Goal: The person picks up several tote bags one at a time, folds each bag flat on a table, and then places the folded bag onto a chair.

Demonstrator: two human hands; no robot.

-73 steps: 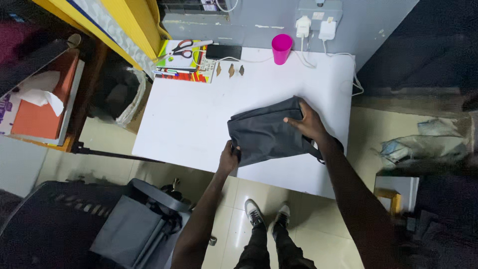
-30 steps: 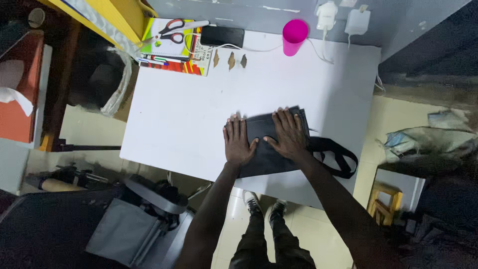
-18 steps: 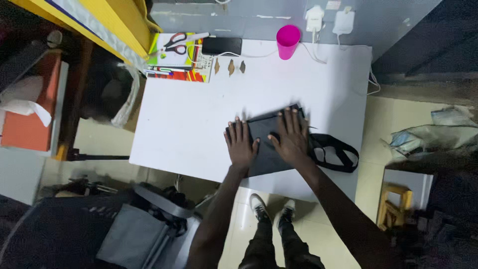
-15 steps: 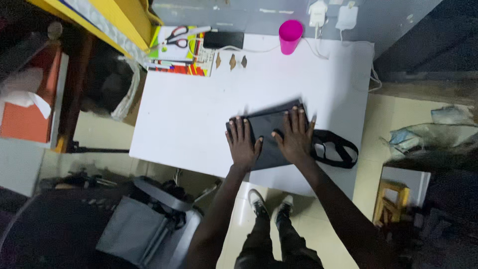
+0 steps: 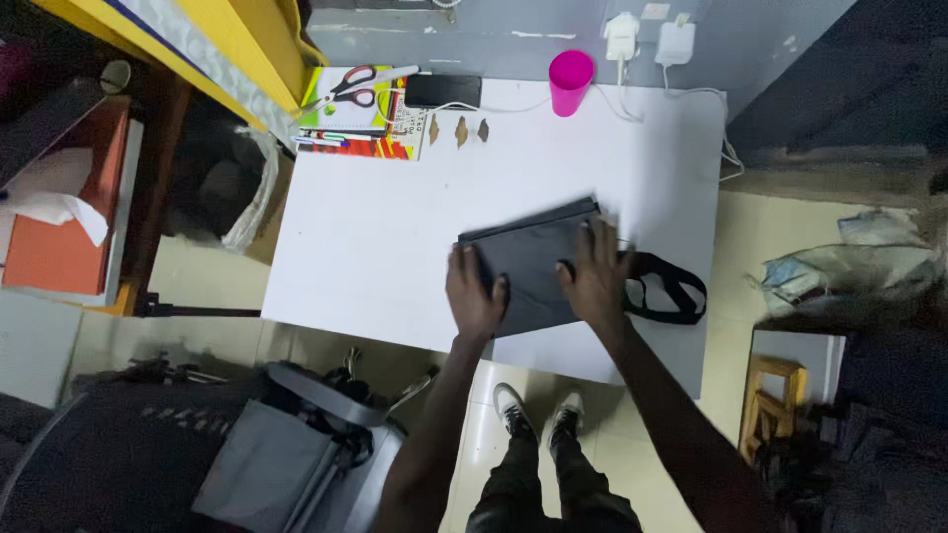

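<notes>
A dark grey folded fabric bag [image 5: 533, 259] lies flat on the white table [image 5: 375, 237], its black strap loops [image 5: 668, 288] trailing to the right. My left hand [image 5: 475, 293] rests palm down on the bag's left edge with fingers spread. My right hand [image 5: 595, 271] lies flat on the bag's right part, fingers apart, next to the straps. Neither hand grips anything.
A pink cup [image 5: 571, 83] stands at the table's far edge by two white plug adapters [image 5: 649, 38]. Scissors [image 5: 355, 85], a black phone [image 5: 442, 91] and colourful booklets [image 5: 357, 128] lie at the far left corner. A grey chair [image 5: 296, 454] sits near the table's front left.
The bag went from a loose, gripped bundle to a flat folded rectangle. Both hands moved on top of it and now press it down with open palms.
</notes>
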